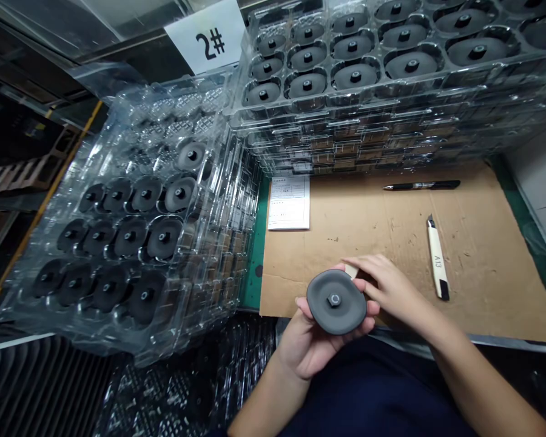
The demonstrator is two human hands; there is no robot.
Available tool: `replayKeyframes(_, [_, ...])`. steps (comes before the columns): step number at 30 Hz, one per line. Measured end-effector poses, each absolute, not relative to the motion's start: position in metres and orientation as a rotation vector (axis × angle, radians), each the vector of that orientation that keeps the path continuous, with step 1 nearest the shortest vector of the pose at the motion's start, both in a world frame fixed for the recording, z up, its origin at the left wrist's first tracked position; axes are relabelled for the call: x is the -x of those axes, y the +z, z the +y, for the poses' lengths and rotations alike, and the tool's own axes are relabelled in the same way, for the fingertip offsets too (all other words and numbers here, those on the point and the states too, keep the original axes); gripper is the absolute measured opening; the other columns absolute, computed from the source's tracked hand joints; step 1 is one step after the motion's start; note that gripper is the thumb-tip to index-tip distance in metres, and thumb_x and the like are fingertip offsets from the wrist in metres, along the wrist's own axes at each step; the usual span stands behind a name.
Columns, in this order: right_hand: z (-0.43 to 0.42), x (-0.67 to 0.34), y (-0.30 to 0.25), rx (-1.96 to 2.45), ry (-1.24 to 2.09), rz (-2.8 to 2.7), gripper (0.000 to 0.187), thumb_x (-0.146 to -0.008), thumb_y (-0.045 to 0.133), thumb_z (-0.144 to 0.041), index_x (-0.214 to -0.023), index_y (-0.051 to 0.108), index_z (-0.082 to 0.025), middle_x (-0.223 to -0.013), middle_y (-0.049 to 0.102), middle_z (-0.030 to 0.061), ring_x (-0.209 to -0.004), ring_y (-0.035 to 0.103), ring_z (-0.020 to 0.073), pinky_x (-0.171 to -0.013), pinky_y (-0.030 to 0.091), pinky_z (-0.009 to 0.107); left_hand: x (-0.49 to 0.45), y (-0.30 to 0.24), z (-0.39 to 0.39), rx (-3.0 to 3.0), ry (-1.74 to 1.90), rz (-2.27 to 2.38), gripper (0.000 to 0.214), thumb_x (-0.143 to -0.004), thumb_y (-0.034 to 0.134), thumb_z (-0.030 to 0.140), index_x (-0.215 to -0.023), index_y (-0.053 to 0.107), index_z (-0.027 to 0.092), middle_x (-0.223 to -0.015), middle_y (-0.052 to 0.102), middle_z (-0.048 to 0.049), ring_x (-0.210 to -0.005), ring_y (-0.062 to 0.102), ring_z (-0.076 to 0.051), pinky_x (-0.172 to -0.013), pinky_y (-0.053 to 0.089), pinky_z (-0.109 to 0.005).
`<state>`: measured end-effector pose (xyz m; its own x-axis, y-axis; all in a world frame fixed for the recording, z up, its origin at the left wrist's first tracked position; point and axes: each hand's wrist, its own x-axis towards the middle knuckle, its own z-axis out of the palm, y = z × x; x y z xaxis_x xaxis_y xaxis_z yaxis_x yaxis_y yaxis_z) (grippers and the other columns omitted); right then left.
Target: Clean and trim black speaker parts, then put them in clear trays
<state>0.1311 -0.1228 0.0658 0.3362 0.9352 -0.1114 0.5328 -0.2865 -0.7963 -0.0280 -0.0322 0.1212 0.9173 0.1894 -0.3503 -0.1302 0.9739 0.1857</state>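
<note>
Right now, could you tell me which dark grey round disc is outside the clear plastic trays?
It is the dark grey disc lying on the left hand, its hex boss up; the others sit in the clear plastic trays.

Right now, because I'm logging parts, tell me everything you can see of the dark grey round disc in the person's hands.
The dark grey round disc has a matte, smooth, gently domed face, rubber or plastic by its look, with a small hexagonal hub at its centre. It is tilted, face up, cradled on the left hand, and held above the near edge of the brown cardboard sheet. The right hand appears to touch its upper right rim.
</note>
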Motion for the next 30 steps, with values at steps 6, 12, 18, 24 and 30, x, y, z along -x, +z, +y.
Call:
replayKeyframes(6, [-0.156, -0.174, 0.054, 2.305, 0.128, -0.89, 0.042, -0.084, 0.052, -0.039, -0.123, 0.053, -0.024, -0.111, 0.052, 0.012, -0.104, 0.048, 0.028, -0.09, 0.038, 0.048, 0.03, 0.122, -0.034, -0.462, 0.269, 0.501, 0.057, -0.081, 0.046, 0.059, -0.131, 0.043, 0.032, -0.118, 0.058, -0.0076, -0.096, 0.064, -0.026, -0.085, 0.049, -0.04])
replayKeyframes(12, [-0.184, -0.202, 0.017, 2.472, -0.074, -0.495, 0.044, -0.076, 0.057, -0.049, -0.105, 0.058, -0.016, -0.096, 0.052, 0.0148, -0.102, 0.041, 0.0348, -0.09, 0.027, 0.056, 0.029, 0.113, -0.036, -1.69, 0.67, 0.649, 0.1, -0.07, 0.071, 0.008, -0.141, 0.009, 0.04, -0.128, 0.048, -0.0062, -0.118, 0.047, -0.025, -0.104, 0.031, -0.044])
replayKeyframes(18, [-0.176, -0.178, 0.033, 2.265, 0.23, -0.6, 0.035, -0.085, 0.048, -0.044, -0.103, 0.058, -0.016, -0.085, 0.06, 0.0083, -0.075, 0.057, 0.0206, -0.071, 0.046, 0.038, 0.024, 0.115, -0.032, -1.896, 0.654, 0.693, 0.104, -0.068, 0.071, 0.007, -0.142, 0.004, 0.035, -0.124, 0.05, -0.009, -0.114, 0.048, -0.025, -0.102, 0.033, -0.044])
replayKeyframes(24, [-0.16, -0.136, 0.096, 1.945, 0.58, -0.889, 0.034, -0.09, 0.048, -0.034, -0.123, 0.054, -0.027, -0.092, 0.064, 0.0029, -0.077, 0.06, 0.0137, -0.068, 0.049, 0.026, 0.02, 0.12, -0.025, -1.877, 0.829, 0.731, 0.1, -0.063, 0.075, 0.005, -0.141, 0.017, 0.029, -0.123, 0.051, -0.0091, -0.113, 0.049, -0.025, -0.102, 0.035, -0.042])
replayKeyframes(30, [-0.147, -0.118, 0.134, 1.995, 0.387, -1.201, 0.04, -0.09, 0.048, -0.024, -0.131, 0.048, -0.03, -0.089, 0.057, 0.0029, -0.084, 0.052, 0.0139, -0.073, 0.043, 0.026, 0.018, 0.12, -0.017, -2.051, 0.931, 0.741, 0.107, -0.06, 0.078, 0.008, -0.143, 0.015, 0.031, -0.122, 0.051, -0.0086, -0.113, 0.049, -0.025, -0.101, 0.037, -0.044])
